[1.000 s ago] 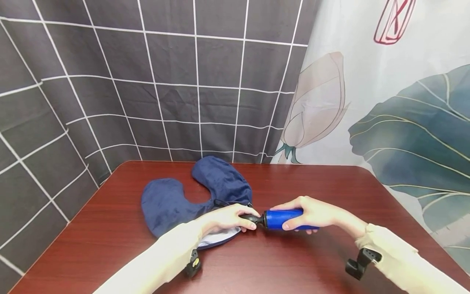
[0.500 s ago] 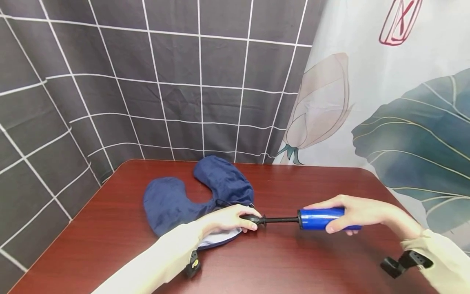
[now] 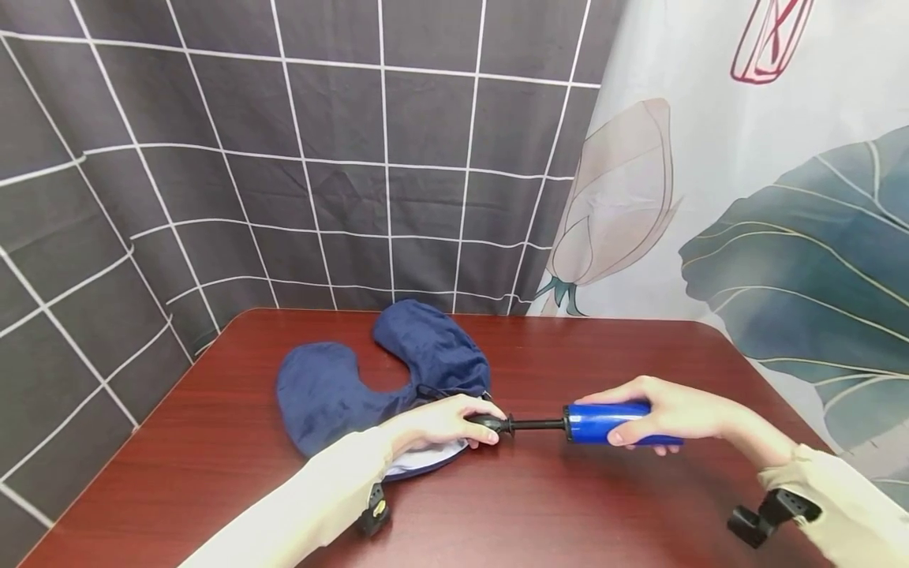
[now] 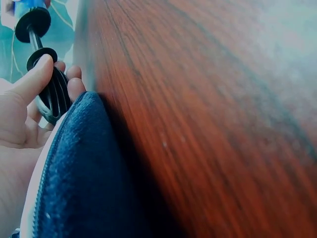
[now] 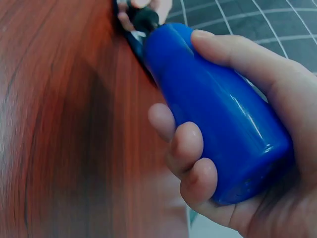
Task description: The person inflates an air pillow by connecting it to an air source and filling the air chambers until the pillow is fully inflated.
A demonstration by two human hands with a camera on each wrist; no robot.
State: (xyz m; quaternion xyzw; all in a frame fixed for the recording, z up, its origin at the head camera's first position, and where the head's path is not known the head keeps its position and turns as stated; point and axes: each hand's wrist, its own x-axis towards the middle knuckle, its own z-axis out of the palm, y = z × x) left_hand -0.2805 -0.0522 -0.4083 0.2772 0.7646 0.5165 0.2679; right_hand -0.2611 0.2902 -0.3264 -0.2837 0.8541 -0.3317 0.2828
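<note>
A blue hand pump [image 3: 604, 424] lies level across the front of the table, part of its thin black rod [image 3: 538, 424] showing. My right hand [image 3: 671, 409] grips the blue barrel, fingers and thumb wrapped round it in the right wrist view. My left hand [image 3: 443, 418] holds the black ribbed end piece [image 4: 55, 96] of the pump between thumb and fingers. That end sits right at the edge of a navy U-shaped neck pillow [image 3: 319, 394]. The pillow's zip [image 4: 47, 168] is open along its front, with white lining [image 3: 426, 457] showing under my left wrist.
The reddish-brown wooden table [image 3: 540, 505] has rounded far corners. Behind it hangs a dark grid-patterned curtain [image 3: 341, 197], and a white floral curtain [image 3: 710, 237] hangs at the right. A black camera is strapped to each wrist.
My right hand has drawn the blue barrel rightward, baring the rod, then shifted it slightly back left. My left hand and the pillow have stayed in place.
</note>
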